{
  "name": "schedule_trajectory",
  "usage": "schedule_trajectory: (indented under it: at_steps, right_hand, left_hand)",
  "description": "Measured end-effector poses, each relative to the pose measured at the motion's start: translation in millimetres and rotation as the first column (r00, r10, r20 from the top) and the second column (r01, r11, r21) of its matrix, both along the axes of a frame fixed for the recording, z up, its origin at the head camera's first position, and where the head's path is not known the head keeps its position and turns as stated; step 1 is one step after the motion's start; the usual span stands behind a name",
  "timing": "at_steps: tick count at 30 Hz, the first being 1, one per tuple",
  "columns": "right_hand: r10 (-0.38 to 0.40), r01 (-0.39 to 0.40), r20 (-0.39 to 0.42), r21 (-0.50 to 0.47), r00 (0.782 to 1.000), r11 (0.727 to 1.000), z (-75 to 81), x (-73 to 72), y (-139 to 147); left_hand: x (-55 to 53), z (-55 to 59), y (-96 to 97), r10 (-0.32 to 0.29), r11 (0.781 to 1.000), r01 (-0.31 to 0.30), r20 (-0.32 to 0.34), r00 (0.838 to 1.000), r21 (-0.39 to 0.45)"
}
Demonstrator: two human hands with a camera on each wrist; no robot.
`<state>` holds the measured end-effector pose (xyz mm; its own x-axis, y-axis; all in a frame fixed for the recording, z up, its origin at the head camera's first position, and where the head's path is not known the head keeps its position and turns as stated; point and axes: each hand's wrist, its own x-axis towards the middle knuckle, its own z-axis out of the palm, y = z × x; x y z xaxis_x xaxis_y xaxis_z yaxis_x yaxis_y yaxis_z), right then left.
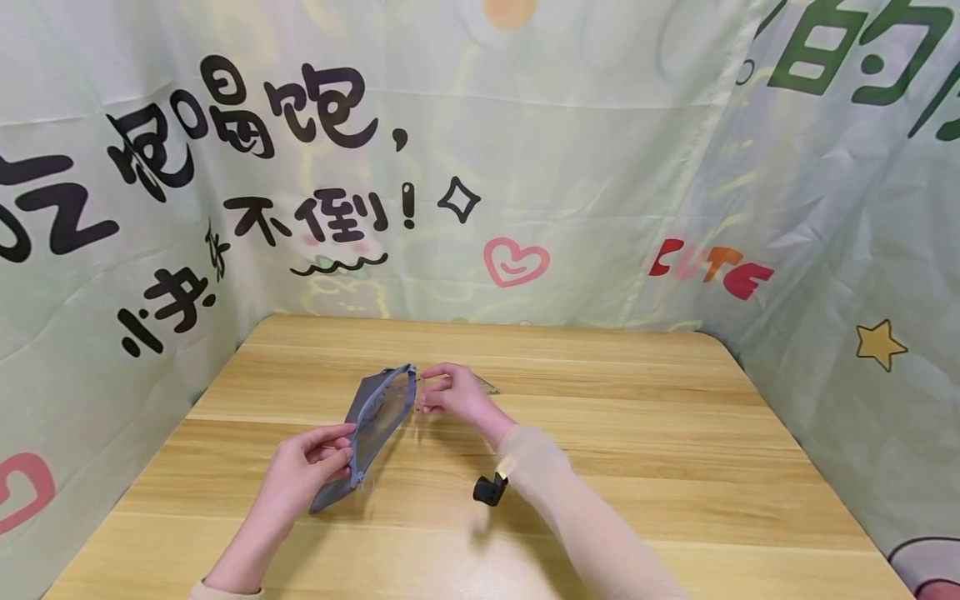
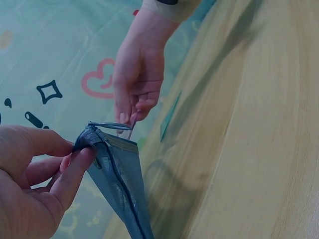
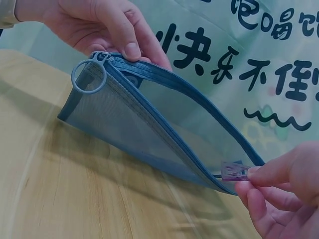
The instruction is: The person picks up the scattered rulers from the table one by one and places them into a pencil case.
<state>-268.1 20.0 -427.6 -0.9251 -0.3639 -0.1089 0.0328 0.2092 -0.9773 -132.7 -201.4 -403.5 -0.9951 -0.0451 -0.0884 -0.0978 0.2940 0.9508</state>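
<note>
A blue-grey mesh zipper pouch [image 1: 384, 417] stands tilted above the table with its zip undone and its mouth spread. My left hand [image 1: 311, 458] pinches the pouch's rim near the zipper pull, a round ring [image 3: 89, 77] hanging there in the right wrist view. At the far end of the mouth, my right hand [image 1: 457, 396] pinches a small clear plastic piece with a purplish tint [image 3: 233, 171]. That piece sits at the pouch's opening, its exact kind unclear. Part of it is hidden by the fingers.
Behind my right hand a thin, pointed greenish piece [image 2: 170, 117] lies on the wooden table [image 1: 637, 400]. A black wrist camera [image 1: 490, 489] hangs under the right sleeve. Printed cloth [image 1: 585, 183] walls in the table's back and sides.
</note>
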Motion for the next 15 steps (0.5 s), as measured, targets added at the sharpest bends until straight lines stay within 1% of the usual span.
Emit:
schedule_trajectory:
  at_steps: [9, 15]
  right_hand:
    - [-0.043, 0.043, 0.039, 0.001, 0.998, 0.999, 0.1, -1.7, -10.9]
    - [-0.050, 0.050, 0.054, -0.010, 0.997, 0.999, -1.2, -3.6, -15.6]
  left_hand:
    - [-0.1, 0.5, 0.8, 0.003, 1.000, -0.003, 0.003, 1.000, -0.003]
    - [0.0, 0.7, 1.0, 0.004, 1.000, -0.004, 0.002, 1.000, -0.009]
